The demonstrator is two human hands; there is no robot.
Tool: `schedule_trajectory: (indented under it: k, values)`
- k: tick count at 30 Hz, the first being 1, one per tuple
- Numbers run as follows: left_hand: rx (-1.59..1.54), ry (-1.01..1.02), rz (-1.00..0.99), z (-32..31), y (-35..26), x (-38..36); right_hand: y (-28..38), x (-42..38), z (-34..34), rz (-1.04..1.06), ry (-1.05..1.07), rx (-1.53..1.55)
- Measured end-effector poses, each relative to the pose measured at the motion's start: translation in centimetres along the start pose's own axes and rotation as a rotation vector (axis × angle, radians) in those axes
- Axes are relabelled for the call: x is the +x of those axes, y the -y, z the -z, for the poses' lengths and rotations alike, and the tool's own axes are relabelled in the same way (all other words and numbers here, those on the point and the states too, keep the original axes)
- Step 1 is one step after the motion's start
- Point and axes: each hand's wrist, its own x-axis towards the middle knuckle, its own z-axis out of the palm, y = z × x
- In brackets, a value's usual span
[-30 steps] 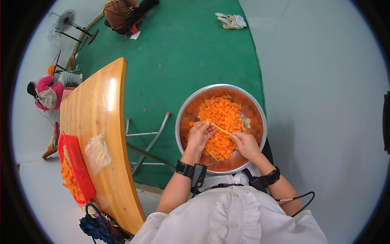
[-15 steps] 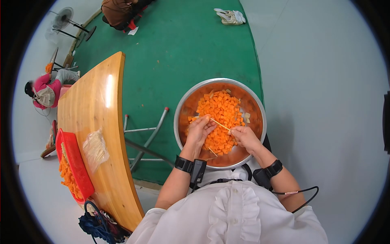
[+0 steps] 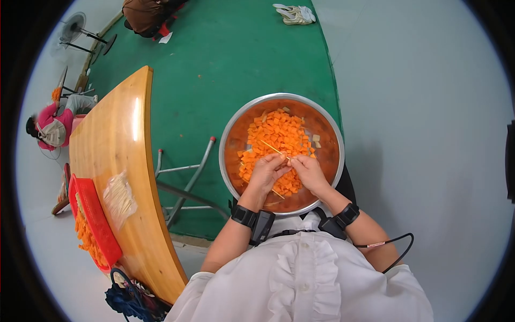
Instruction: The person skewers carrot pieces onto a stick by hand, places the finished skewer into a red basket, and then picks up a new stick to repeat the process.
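Over a metal bowl [image 3: 227,177] of diced carrot [image 3: 279,129], both hands meet at a thin bamboo skewer [image 3: 271,146]. My left hand [image 3: 266,170] pinches it with thumb and finger, and its far end sticks out toward the upper left. Close against the left fingertips, my right hand [image 3: 311,173] is closed at the skewer's near end; its fingers hide whatever else sits between them. A few pale cubes [image 3: 316,138] lie among the carrot. Below the left hand another stick [image 3: 277,194] rests on the carrot.
Left of the bowl stands a wooden table [image 3: 137,107] with a plastic bag of skewers [image 3: 120,198] and a red basket [image 3: 102,225] of carrot pieces. Folding metal legs [image 3: 196,177] stand between table and bowl. A person in pink [image 3: 53,121] sits beyond the table; shoes [image 3: 295,14] lie farther off.
My hands have come together; the skewer that spanned the gap between them now sticks out past the left fingertips. The whole view has shifted slightly, with the bowl a little farther left and up.
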Motion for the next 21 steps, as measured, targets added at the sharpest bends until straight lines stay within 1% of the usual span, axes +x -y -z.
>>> schedule_trajectory:
  k: [3, 6, 9, 12, 15, 18, 21]
  values:
    - [-0.039, 0.017, -0.002, -0.1, -0.2, 0.0, 1.3, -0.3, 0.0, 0.096, -0.034, -0.184]
    - [-0.076, -0.002, -0.083, -0.4, -0.7, 0.1, 2.6, -0.2, 0.5, 0.085, 0.026, -0.302]
    - [-0.074, -0.096, -0.137, 0.1, -1.2, 0.5, 1.7, -0.1, 1.0, 0.201, 0.025, -0.427]
    - [-0.141, -0.046, -0.133, -0.4, -1.3, 0.4, 1.4, -0.4, 0.7, 0.219, 0.095, -0.599]
    - [-0.15, -0.014, -0.1, -0.3, -1.1, 0.4, 1.4, -0.4, 0.7, 0.239, 0.078, -0.622]
    - [-0.08, 0.006, -0.057, -0.5, -1.3, -0.1, 0.8, -0.9, 0.5, 0.245, 0.043, -0.574]
    - [-0.036, 0.046, 0.007, -1.0, 0.3, -0.3, 0.8, -0.6, 0.6, 0.254, -0.001, -0.547]
